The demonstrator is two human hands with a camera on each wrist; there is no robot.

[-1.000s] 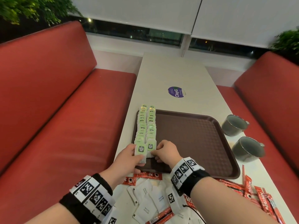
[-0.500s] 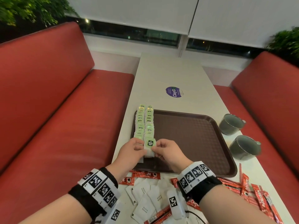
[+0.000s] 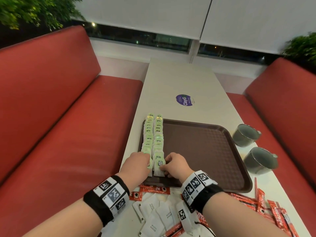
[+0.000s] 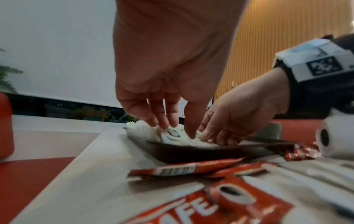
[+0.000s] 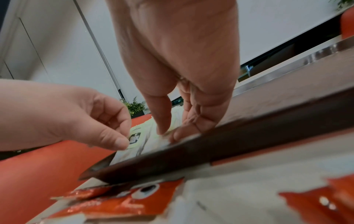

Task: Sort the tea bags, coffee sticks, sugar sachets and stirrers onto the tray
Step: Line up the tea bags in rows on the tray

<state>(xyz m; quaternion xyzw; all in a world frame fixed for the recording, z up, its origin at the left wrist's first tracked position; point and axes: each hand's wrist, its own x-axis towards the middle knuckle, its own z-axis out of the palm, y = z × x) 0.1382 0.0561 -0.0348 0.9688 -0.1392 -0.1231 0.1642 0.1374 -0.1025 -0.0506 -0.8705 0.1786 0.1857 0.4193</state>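
**Tea bags lined up in two rows at the tray's left edge**

Two rows of green-and-white tea bags (image 3: 153, 137) are seen overlapped along the left side of the brown tray (image 3: 201, 151), running from its far rim to its near rim. The tray is set on a pale table (image 3: 179, 79) between red benches (image 3: 59, 125).

The left hand (image 3: 136, 165) is placed at the near end of the left row. In the left wrist view its fingers (image 4: 162, 119) are pointed downward and only slightly bent, with the tips laid on the nearest tea bag (image 4: 173, 135); nothing is seen to be gripped by them.

The right hand (image 3: 174, 164) is placed at the near end of the right row. Its thumb and curled fingers (image 5: 179, 133) are brought together on the edge of the front tea bag (image 3: 159, 168) of that row, just inside the near rim of the tray, so the bag appears to be pinched; the contact itself is blurred.

Red coffee sticks (image 3: 273, 211) and white sugar sachets (image 3: 153, 218) are left scattered on the table, near the person and off the tray. A few more coffee sticks (image 3: 150, 190) are lying just beside the tray's near rim, under the wrists. Stirrers cannot be made out.

Two grey cups (image 3: 253, 146) are stood to the right of the tray, and a round purple sticker (image 3: 183, 100) is seen beyond it.
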